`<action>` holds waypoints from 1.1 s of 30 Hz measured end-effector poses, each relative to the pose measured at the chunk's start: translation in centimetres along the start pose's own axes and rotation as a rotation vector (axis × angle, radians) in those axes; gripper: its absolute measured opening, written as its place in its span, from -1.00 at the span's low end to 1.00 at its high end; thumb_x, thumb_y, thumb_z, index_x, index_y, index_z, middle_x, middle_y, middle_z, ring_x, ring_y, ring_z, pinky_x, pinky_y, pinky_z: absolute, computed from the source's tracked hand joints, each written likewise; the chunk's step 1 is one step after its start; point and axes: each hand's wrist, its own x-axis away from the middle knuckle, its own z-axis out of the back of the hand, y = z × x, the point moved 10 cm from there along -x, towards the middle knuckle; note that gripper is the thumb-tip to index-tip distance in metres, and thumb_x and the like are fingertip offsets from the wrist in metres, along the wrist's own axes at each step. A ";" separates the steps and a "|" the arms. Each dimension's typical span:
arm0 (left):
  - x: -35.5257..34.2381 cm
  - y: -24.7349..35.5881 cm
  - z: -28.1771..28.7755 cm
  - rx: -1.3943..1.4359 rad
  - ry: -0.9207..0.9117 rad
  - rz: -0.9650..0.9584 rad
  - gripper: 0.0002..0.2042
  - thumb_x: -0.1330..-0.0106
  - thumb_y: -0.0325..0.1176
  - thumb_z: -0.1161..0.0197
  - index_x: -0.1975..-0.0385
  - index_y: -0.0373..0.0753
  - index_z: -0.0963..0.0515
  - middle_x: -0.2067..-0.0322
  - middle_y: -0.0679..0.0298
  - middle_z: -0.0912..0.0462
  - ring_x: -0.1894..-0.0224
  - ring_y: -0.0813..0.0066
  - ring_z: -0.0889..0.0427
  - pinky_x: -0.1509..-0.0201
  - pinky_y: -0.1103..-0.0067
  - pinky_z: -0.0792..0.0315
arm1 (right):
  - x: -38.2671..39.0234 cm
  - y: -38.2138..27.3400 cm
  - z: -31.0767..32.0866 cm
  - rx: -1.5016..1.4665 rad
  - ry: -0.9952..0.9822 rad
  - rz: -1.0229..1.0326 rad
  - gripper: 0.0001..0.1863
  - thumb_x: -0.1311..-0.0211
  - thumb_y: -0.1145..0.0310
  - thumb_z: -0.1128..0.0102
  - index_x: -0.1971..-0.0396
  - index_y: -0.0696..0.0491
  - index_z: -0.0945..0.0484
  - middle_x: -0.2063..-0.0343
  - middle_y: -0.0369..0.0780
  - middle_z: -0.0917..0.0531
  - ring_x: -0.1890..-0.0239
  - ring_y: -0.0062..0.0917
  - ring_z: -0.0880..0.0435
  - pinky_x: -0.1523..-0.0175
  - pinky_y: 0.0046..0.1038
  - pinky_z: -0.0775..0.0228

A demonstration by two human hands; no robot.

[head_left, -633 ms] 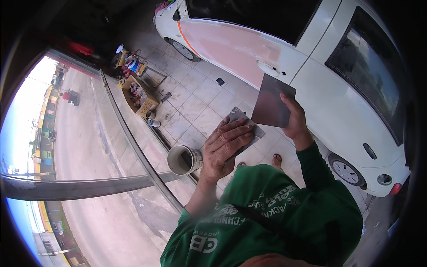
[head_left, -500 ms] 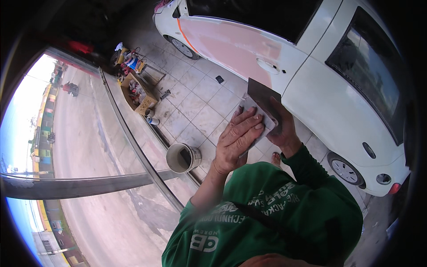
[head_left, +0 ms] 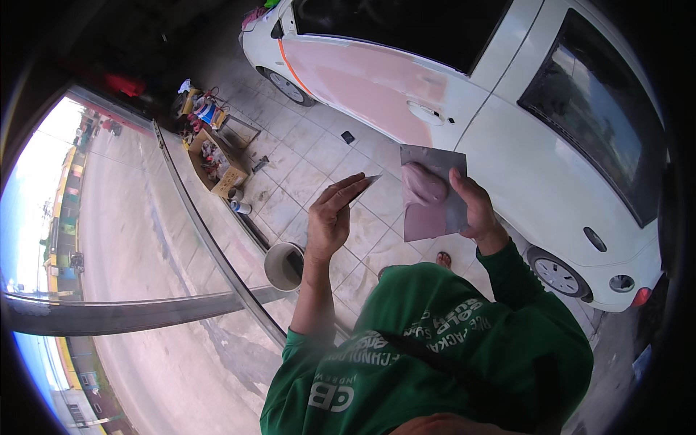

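Observation:
My left hand is closed on a thin spreader blade, seen nearly edge-on, held up in the middle of the view. To the right of it, my right hand grips a flat dark grey plate by its right edge, thumb on top. A mound of pink paste sits on the plate, with a pinkish smear below it. The two hands are apart, above the tiled floor.
A white car with a pink-patched door stands right and ahead. A bucket sits low left beside a metal-framed glass panel. A cardboard box and cluttered stand are farther back; a street lies beyond.
My hands were together and have separated: the left moved left with the blade turned edge-on. The plate shifted and turned face-up, showing pink paste. The view has shifted slightly.

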 end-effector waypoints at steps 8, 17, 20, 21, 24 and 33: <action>1.9 4.4 -7.4 -0.002 -0.164 -0.266 -0.74 -0.08 -0.52 -0.32 0.21 -0.11 -0.74 0.07 0.33 -0.76 -0.08 0.25 -0.70 -0.16 0.37 -0.56 | -1.4 5.0 7.6 0.021 0.458 -0.113 -0.64 -0.46 0.16 -0.14 0.05 0.17 -0.61 0.19 -0.23 -0.70 0.17 -0.52 -0.67 0.05 -0.47 -0.50; 1.7 10.1 -0.2 0.383 0.273 -0.382 -0.73 -0.19 -0.59 -0.29 0.10 -0.27 -0.67 0.01 0.07 -0.70 -0.15 0.07 -0.66 -0.27 0.26 -0.49 | -1.4 3.9 2.1 -0.439 0.218 -0.047 -0.52 -0.53 0.11 -0.06 -0.25 0.13 -0.41 -0.09 -0.19 -0.62 -0.15 -0.44 -0.61 -0.26 -0.28 -0.48; 1.2 3.6 -3.9 0.137 0.247 -0.199 -0.62 -0.18 -0.67 -0.20 -0.01 -0.27 -0.65 -0.09 0.03 -0.63 -0.15 0.02 -0.63 -0.26 0.31 -0.51 | -1.5 3.6 -1.0 -0.512 0.073 0.023 -0.47 -0.60 0.09 0.11 -0.33 0.15 -0.34 -0.20 -0.19 -0.57 -0.25 -0.43 -0.53 -0.34 -0.30 -0.39; 1.6 1.2 -4.5 -0.030 0.213 -0.136 -0.60 -0.18 -0.69 -0.18 -0.03 -0.26 -0.65 -0.11 0.04 -0.62 -0.15 0.02 -0.62 -0.25 0.33 -0.52 | -1.0 4.3 -1.3 -0.479 0.082 -0.010 -0.46 -0.60 0.08 0.11 -0.34 0.15 -0.34 -0.20 -0.19 -0.57 -0.25 -0.43 -0.54 -0.34 -0.31 -0.40; 2.1 -4.3 -4.1 -0.202 0.058 0.000 -0.50 -0.16 -0.71 -0.06 -0.04 -0.11 -0.70 -0.13 0.15 -0.62 -0.13 0.04 -0.61 -0.18 0.32 -0.56 | 0.0 3.2 0.2 -0.157 0.077 0.079 -0.44 -0.59 0.05 0.09 -0.35 0.16 -0.33 -0.21 -0.19 -0.56 -0.23 -0.44 -0.55 -0.33 -0.32 -0.41; 2.1 2.5 -3.6 -0.151 -0.069 -0.284 -0.65 -0.06 -0.62 -0.27 0.16 -0.11 -0.74 0.07 0.32 -0.73 -0.07 0.20 -0.69 -0.19 0.34 -0.58 | -0.3 5.6 5.6 -0.214 0.422 -0.053 -0.43 -0.51 0.03 -0.09 -0.29 0.14 -0.39 -0.15 -0.20 -0.56 -0.13 -0.46 -0.60 -0.21 -0.37 -0.50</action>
